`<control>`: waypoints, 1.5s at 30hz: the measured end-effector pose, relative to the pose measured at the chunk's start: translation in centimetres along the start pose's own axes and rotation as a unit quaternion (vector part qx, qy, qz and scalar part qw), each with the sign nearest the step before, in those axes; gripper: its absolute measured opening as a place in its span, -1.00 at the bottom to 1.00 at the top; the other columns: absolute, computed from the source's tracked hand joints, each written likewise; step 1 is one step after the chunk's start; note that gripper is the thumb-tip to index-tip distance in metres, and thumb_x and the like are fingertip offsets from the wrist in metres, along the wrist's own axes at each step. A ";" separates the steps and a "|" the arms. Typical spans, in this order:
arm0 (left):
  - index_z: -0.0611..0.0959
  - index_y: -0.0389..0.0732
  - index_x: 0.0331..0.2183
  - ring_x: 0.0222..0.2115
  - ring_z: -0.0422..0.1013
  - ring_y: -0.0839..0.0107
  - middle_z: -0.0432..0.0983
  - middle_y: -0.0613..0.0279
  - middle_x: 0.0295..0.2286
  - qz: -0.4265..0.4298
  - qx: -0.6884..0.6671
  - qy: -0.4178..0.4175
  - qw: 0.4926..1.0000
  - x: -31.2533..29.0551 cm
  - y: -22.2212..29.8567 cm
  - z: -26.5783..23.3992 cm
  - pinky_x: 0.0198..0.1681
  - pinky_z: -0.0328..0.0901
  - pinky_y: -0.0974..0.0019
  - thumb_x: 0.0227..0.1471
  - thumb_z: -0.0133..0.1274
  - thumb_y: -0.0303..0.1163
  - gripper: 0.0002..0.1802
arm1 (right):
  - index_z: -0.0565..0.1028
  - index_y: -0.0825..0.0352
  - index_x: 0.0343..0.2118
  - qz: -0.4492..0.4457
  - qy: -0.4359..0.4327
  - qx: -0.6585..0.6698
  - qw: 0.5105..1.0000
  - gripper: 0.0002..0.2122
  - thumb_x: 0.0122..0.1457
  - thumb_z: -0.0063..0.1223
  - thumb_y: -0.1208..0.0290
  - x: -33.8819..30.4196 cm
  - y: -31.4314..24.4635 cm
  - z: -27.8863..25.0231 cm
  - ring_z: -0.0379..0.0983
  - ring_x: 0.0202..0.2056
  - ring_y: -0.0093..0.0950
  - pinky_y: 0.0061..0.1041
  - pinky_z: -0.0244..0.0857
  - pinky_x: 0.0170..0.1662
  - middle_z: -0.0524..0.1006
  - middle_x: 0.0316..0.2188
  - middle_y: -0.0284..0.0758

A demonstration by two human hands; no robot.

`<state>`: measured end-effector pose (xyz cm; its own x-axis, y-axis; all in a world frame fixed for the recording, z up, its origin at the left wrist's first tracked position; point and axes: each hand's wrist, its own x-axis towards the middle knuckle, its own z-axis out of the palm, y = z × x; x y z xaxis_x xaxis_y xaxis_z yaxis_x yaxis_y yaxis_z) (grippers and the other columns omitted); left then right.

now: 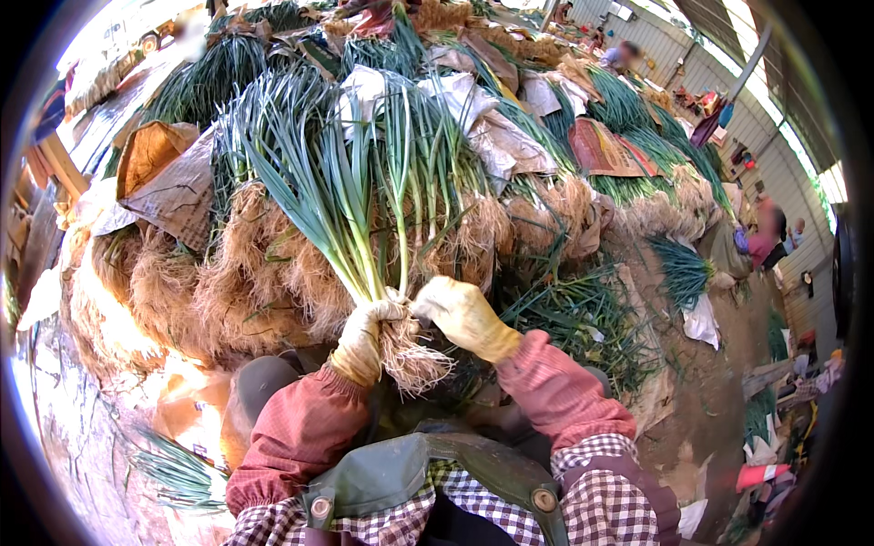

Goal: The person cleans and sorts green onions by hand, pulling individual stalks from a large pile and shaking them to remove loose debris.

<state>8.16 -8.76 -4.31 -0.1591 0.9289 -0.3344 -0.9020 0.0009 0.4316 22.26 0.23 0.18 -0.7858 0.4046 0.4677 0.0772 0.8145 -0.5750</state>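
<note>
My left hand [362,338], in a pale work glove, is wrapped round the lower stems of a bunch of leeks [362,259]. Their long green leaves fan up and away from me, while the stringy roots [414,359] hang out below the fist toward the right. Close beside the stem bases is my right hand [462,317], in a yellowed glove, with its fingers pinched together. What lies between those fingertips, if anything, is hidden. One thinner stalk [401,246] stands slightly apart on the bunch's right side.
A big heap of leeks [273,264], roots facing me, rises just ahead, partly covered by sacks [173,187]. Loose green leaves [583,318] litter the ground to the right. A small bundle [681,273] lies farther right, another [182,469] at lower left. Other people [767,232] sit at far right.
</note>
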 end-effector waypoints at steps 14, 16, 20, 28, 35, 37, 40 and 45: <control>0.51 -0.26 -0.25 -0.62 0.44 0.39 0.47 0.24 -0.56 -0.034 0.023 -0.009 0.999 -0.4 0.7 1.4 -0.55 0.42 0.34 0.06 0.04 -0.33 -0.76 | 0.45 0.32 -0.27 0.171 -0.156 -0.029 0.972 -0.76 0.05 -0.03 0.29 3.8 1.3 -1.3 0.44 -0.33 -0.19 -0.32 0.36 -0.28 0.49 -0.41 -0.17; 0.52 -0.27 -0.25 -0.58 0.46 0.38 0.50 0.22 -0.51 -0.025 -0.027 0.010 0.999 -0.1 0.5 1.0 -0.50 0.43 0.35 0.08 0.03 -0.31 -0.76 | 0.45 0.35 -0.32 0.040 -0.125 -0.069 0.989 -0.78 0.07 -0.07 0.31 1.8 2.6 2.7 0.44 -0.35 -0.17 -0.28 0.34 -0.29 0.49 -0.41 -0.16; 0.53 -0.29 -0.29 -0.55 0.46 0.37 0.53 0.16 -0.47 -0.040 0.080 -0.002 0.996 -1.8 1.5 -0.2 -0.46 0.40 0.36 0.00 0.07 -0.43 -0.81 | 0.47 0.34 -0.40 0.222 -0.306 0.130 0.917 -0.83 0.16 -0.13 0.37 3.9 -0.7 -1.3 0.42 -0.58 -0.49 -0.51 0.31 -0.52 0.49 -0.60 -0.29; 0.53 -0.32 -0.42 -0.59 0.42 0.39 0.47 0.20 -0.54 0.028 0.092 0.016 0.995 0.3 0.4 1.4 -0.48 0.35 0.37 -0.14 0.09 -0.59 -0.88 | 0.51 0.26 -0.44 0.261 -0.062 -0.361 0.893 -0.67 0.04 0.03 0.03 10.1 8.5 -0.8 0.46 -0.47 -0.47 -0.38 0.30 -0.40 0.53 -0.56 -0.33; 0.53 -0.34 -0.33 -0.49 0.48 0.29 0.52 0.11 -0.45 -0.009 -0.023 0.001 1.000 -1.2 1.5 1.7 -0.42 0.42 0.32 -0.07 0.01 -0.58 -0.84 | 0.48 0.30 -0.39 0.327 0.036 0.195 0.924 -0.83 0.07 0.14 0.31 6.0 1.3 4.0 0.35 -0.58 -0.63 -0.66 0.24 -0.53 0.48 -0.57 -0.41; 0.53 -0.34 -0.33 -0.50 0.48 0.30 0.53 0.12 -0.47 -0.013 -0.002 0.002 1.000 -0.5 0.3 0.6 -0.41 0.42 0.32 -0.09 0.03 -0.58 -0.82 | 0.48 0.34 -0.36 0.381 0.056 0.415 0.824 -0.81 0.13 0.09 0.30 5.7 0.5 3.6 0.22 -0.63 -0.69 -0.73 0.14 -0.58 0.43 -0.59 -0.48; 0.54 -0.33 -0.31 -0.50 0.47 0.35 0.53 0.17 -0.47 -0.016 0.022 -0.005 1.000 -0.6 -0.4 0.6 -0.41 0.41 0.36 -0.11 0.04 -0.59 -0.80 | 0.50 0.34 -0.31 0.371 0.074 0.587 0.716 -0.83 0.17 0.02 0.33 4.8 3.2 3.8 0.20 -0.65 -0.71 -0.77 0.09 -0.60 0.40 -0.61 -0.51; 0.54 -0.33 -0.33 -0.54 0.44 0.40 0.49 0.24 -0.51 0.064 0.078 0.043 0.994 -0.5 -0.8 0.9 -0.43 0.38 0.39 -0.16 0.06 -0.62 -0.78 | 0.53 0.35 -0.40 0.354 0.056 0.263 0.896 -0.79 0.16 -0.01 0.29 1.4 5.9 6.9 0.40 -0.51 -0.47 -0.51 0.31 -0.37 0.53 -0.50 -0.40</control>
<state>9.29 -8.87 -3.72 -0.3074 0.8904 -0.3358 -0.8005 -0.0512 0.5972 17.39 2.75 -7.23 -0.5845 0.8062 -0.0917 0.2093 0.0406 -0.9770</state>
